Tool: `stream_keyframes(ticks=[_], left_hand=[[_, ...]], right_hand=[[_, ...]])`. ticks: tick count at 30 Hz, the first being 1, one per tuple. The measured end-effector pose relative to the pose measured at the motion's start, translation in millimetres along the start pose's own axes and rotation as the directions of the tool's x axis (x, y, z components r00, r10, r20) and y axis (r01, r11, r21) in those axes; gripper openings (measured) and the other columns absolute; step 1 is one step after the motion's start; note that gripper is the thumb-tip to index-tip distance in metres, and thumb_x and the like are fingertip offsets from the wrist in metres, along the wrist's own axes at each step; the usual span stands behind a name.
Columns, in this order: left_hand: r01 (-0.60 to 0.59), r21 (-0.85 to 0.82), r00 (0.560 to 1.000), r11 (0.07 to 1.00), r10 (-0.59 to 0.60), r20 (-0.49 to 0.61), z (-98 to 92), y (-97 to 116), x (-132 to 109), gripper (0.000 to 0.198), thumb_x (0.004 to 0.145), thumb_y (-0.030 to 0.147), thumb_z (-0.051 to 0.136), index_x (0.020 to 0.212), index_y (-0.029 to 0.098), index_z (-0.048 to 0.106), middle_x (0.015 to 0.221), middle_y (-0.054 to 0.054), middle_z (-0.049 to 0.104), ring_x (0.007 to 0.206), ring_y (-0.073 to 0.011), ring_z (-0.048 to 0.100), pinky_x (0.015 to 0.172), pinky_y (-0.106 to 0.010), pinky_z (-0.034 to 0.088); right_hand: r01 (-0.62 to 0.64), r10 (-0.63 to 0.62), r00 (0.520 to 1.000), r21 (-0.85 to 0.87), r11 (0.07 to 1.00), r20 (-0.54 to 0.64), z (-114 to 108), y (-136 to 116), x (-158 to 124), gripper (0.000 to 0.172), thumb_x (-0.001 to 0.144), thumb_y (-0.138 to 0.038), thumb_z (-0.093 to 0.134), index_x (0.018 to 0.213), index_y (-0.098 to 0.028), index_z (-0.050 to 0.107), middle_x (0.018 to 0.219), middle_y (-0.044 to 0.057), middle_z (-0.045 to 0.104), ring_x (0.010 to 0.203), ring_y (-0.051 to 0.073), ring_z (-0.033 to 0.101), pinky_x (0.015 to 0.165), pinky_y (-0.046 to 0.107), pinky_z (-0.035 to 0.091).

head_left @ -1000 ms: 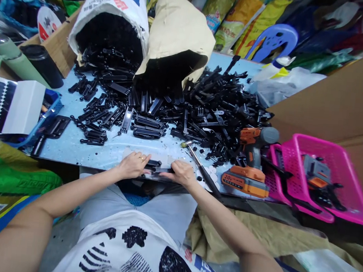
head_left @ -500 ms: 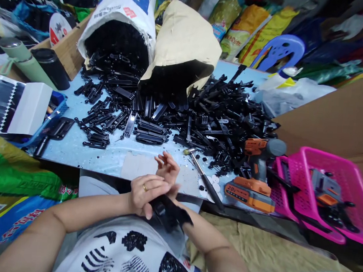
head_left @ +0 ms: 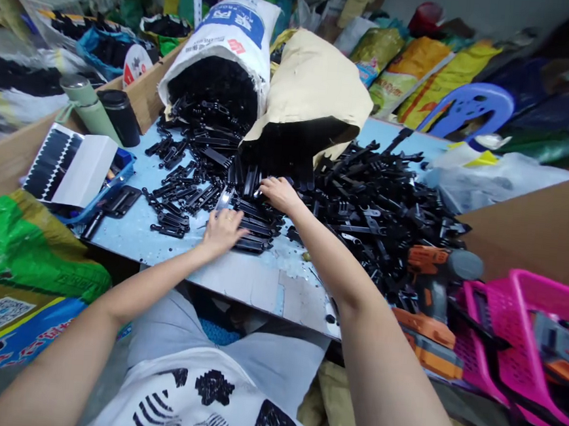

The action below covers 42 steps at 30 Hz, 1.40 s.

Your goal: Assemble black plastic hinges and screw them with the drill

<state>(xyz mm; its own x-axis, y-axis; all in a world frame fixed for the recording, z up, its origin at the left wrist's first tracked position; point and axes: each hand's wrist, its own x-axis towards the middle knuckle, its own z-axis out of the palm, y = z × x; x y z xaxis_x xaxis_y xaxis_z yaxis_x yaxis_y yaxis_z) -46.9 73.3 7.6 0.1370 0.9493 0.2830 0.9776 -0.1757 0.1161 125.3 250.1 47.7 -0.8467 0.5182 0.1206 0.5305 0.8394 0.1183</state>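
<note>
Several black parts (head_left: 258, 227) lie stacked beside left hand (head_left: 224, 230); right hand (head_left: 279, 194) sits beyond them, near cream sack (head_left: 319, 84). Can't tell either grip.

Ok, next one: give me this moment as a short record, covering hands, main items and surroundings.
Left hand: at the near row of long black parts; grip unclear
Right hand: reaching among black parts just below the mouth of the cream bag; its grip unclear too
Surface: light blue table, a pale flat sheet near its front edge
Bags on table: cream bag, plus a white sack lying open beside it
Tool: orange-and-grey cordless drill, standing on its battery
Right side: pink basket
Left side: green bottle beside a black tumbler
</note>
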Motion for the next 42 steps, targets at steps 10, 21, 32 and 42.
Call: stream_keyframes(ticks=[10,21,32,42], left_hand=[[0.512,0.057,0.838,0.857,-0.513,0.187,-5.8,-117.0,37.7,0.031,0.087,0.027,0.043,0.107,0.01,0.06,0.117,-0.021,0.053,0.111,-0.0336,0.044,0.088,-0.043,0.039],[0.459,-0.023,0.887,0.888,-0.457,0.06,-17.2,-126.8,38.4,0.033,0.088,0.01,0.032,0.112,0.003,0.054,0.115,-0.024,0.055,0.109,-0.0285,0.048,0.093,-0.041,0.035],[0.135,-0.77,0.991,0.623,-0.088,0.103,-34.5,41.4,-70.9,0.039,0.08,0.043,0.062,0.109,0.016,0.059,0.088,-0.005,0.066,0.076,-0.0163,0.061,0.07,-0.027,0.049],[-0.005,-0.758,0.999,0.653,-0.025,-0.028,-40.9,51.1,-78.4,0.036,0.093,0.029,0.043,0.124,0.016,0.055,0.103,-0.011,0.063,0.094,-0.0196,0.06,0.083,-0.032,0.048]], right_hand=[[0.037,0.529,0.785,0.877,0.479,-0.322,-19.7,-150.7,-111.9,0.075,0.058,-0.054,0.078,0.115,-0.026,0.038,0.09,0.002,0.06,0.079,0.018,0.06,0.07,0.032,0.051],[-0.216,0.3,0.95,0.507,0.835,-0.09,24.8,-177.9,-194.9,0.049,0.083,-0.047,0.058,0.125,-0.023,0.054,0.119,0.013,0.059,0.113,0.03,0.052,0.097,0.053,0.04],[-0.207,0.579,0.767,0.961,-0.184,0.276,7.4,-182.2,-135.4,0.058,0.092,-0.051,0.035,0.143,-0.024,0.028,0.075,0.001,0.06,0.049,0.011,0.055,0.044,0.025,0.048],[-0.132,0.547,0.805,0.968,-0.215,0.231,-5.8,-183.2,-150.1,0.056,0.086,-0.047,0.051,0.137,-0.026,0.043,0.081,0.0,0.061,0.055,0.01,0.057,0.052,0.026,0.054]])
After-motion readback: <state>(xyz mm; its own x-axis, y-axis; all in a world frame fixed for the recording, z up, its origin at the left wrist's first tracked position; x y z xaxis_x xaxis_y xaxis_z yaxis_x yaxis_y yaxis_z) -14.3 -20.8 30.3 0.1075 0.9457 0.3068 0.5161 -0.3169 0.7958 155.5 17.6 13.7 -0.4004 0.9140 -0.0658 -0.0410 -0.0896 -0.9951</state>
